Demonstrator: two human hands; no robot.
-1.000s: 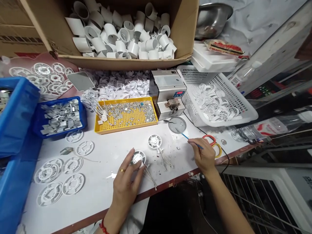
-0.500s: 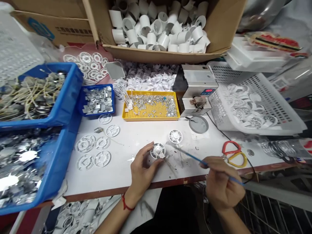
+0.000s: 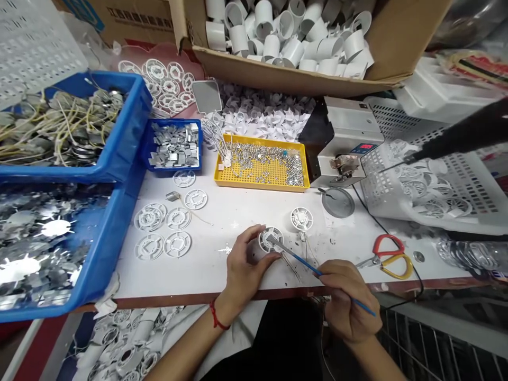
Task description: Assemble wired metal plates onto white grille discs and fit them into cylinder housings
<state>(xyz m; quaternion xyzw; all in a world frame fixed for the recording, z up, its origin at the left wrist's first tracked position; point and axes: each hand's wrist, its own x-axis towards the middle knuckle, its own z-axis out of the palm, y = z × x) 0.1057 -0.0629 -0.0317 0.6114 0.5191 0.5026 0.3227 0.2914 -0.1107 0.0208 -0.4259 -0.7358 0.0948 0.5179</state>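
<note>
My left hand (image 3: 248, 262) grips a round white spoked plastic part (image 3: 271, 232) on the table between thumb and fingers, with thin wires trailing from it to the lower right. My right hand (image 3: 351, 299) is closed round the thin blue handle of a small brush (image 3: 304, 261). The grey brush tip lies over the middle of the held part; whether it touches is hard to tell. Just to the right stands a similar white part (image 3: 301, 218) with its own wires. More white discs (image 3: 177, 244) lie on the left of the table, near a small metal piece with a wire (image 3: 173, 196).
Blue bins (image 3: 119, 143) of wired and metal pieces line the left. Behind are a yellow tray (image 3: 262, 185) of screws, a metal machine (image 3: 345, 132) and a box of white tubes (image 3: 293, 69). Scissors (image 3: 391, 254) lie right. A black pointed tool (image 3: 456, 135) hangs upper right.
My right hand has moved left, bringing the brush tip from beside the held part to over its middle. A black pointed tool now shows at upper right. The whole view has shifted.
</note>
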